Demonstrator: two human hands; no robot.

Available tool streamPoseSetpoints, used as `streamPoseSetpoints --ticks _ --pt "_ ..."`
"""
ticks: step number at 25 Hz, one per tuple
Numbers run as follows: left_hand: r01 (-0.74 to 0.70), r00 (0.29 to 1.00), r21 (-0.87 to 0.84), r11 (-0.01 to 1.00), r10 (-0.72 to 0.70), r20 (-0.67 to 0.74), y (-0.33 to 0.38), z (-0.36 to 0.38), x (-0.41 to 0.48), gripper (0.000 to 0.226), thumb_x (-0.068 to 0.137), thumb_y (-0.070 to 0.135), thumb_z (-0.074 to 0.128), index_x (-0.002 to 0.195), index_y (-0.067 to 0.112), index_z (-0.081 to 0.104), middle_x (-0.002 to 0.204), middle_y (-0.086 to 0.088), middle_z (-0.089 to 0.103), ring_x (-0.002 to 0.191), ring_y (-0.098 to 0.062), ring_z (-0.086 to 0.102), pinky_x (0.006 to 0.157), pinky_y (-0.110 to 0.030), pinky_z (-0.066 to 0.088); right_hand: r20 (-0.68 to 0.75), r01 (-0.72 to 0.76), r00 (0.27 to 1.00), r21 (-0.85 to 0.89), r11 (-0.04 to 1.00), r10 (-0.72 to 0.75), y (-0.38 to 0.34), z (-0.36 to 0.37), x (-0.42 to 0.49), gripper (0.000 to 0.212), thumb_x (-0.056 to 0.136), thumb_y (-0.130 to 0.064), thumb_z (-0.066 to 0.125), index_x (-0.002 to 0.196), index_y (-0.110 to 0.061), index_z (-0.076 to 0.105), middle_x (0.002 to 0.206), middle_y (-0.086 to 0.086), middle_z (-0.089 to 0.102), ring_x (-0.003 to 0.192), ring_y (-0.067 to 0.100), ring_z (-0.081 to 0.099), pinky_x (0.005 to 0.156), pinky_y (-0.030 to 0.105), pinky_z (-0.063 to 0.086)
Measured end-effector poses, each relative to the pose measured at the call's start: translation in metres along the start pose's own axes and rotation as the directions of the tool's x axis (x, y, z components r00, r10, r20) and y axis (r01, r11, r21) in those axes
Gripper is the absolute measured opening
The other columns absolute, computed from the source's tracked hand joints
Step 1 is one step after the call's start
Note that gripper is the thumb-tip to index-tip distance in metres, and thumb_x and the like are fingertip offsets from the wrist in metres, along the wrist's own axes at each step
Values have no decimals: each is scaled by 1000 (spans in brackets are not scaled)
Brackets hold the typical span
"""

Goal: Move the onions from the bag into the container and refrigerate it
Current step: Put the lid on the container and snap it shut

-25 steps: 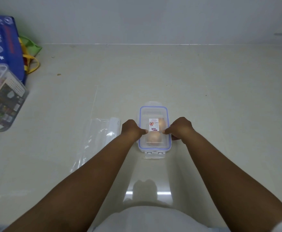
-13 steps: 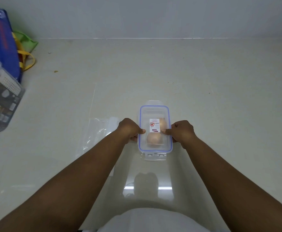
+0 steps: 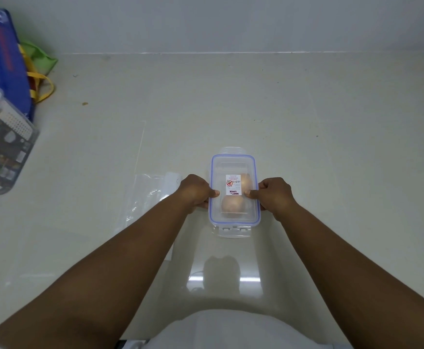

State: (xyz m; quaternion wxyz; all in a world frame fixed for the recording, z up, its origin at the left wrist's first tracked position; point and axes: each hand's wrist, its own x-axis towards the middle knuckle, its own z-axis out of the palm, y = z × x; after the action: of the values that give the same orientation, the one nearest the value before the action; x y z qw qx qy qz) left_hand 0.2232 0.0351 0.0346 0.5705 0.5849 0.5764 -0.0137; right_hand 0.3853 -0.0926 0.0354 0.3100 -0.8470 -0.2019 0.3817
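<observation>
Now the container (image 3: 234,192) sits on the pale counter (image 3: 306,147) just right of the frame's centre, lid on, with onions (image 3: 232,205) showing through the clear plastic: two that I can count, one nearer the person and one behind it, partly under the lid's white label (image 3: 233,184). The left hand (image 3: 196,191) and the right hand (image 3: 274,193) clasp its long sides, fingers curled down along the walls and each thumb pressed flat onto the lid. So both hands are closed on the box, one per side.

The end clip (image 3: 233,231) at the near short side looks flared outward, and so, I think, does the far one, though that one is too faint to be sure of. If the box is lifted toward the fridge with those clips unlatched, the lid could pop or slide and the onions roll out. Pressing unevenly could also leave the blue seal unseated on one edge.

Just left of the left hand lies one clear bag (image 3: 150,197), flat and apparently empty. Farther out, at the left edge, stands one other clear tub (image 3: 1,144), and behind it in the upper left one blue tote (image 3: 1,54) with yellow handles, something green beside it.
</observation>
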Motion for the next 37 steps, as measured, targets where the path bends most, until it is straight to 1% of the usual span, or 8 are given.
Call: streamPoseSetpoints --ticks 6,12,19,26,28,32,34,37 --pt "-50 997 162 986 59 -53 9 2 -2 30 70 14 84 74 17 54 77 -6 65 69 -26 70 56 -33 59 0 45 999 -73 996 -45 1 0 -3 35 68 -36 82 74 -7 62 85 12 71 81 29 69 80 48 58" --pt "-9 993 69 998 17 -119 21 0 9 33 67 18 86 81 5 59 87 -15 69 76 -30 71 76 -43 61 34 69 997 -122 990 -66 -2 -2 -1 33 69 -35 82 80 -9 67 86 9 71 79 26 69 77 44 59" --pt "34 997 -77 996 -39 -65 14 -1 14 22 74 13 81 83 6 63 83 -10 71 69 -23 72 60 -33 59 44 30 999 -78 997 -26 0 0 5 34 68 -30 83 85 -6 66 88 10 70 78 26 69 72 44 61" --pt "-35 993 -43 998 30 -110 8 2 5 19 77 19 79 83 9 64 91 -10 71 78 -25 72 78 -39 60 87 41 995 -40 998 -38 -3 -4 4 34 71 -25 82 86 -1 64 94 16 70 87 33 68 78 48 59" --pt "-42 993 -46 998 37 -116 2 0 -4 22 76 19 80 81 5 63 91 -13 72 76 -25 72 73 -35 60 103 70 993 -76 995 -62 -5 -5 2 33 74 -25 79 87 2 64 96 19 69 91 35 67 83 50 57" --pt "-15 995 41 999 19 -94 -25 -13 -34 33 67 26 86 63 7 58 63 -11 67 50 -21 63 62 -29 55 225 171 965 -162 972 -132 -15 -5 -3 26 80 -20 74 100 -4 70 96 11 68 95 31 65 89 43 54" --pt "-3 990 91 996 16 -139 -46 -21 -51 39 65 37 86 61 6 62 55 -8 65 45 -19 62 58 -28 57 306 233 939 -226 946 -157 -23 -3 -5 25 82 -18 72 104 -7 71 105 11 70 100 28 65 90 39 51" --pt "-91 931 140 986 135 -339 -80 -33 -68 40 68 46 79 62 12 59 62 -6 66 60 -24 66 63 -31 55 421 321 893 -346 882 -159 -33 2 -10 28 85 -18 69 112 -15 71 112 6 70 100 22 63 90 34 49"
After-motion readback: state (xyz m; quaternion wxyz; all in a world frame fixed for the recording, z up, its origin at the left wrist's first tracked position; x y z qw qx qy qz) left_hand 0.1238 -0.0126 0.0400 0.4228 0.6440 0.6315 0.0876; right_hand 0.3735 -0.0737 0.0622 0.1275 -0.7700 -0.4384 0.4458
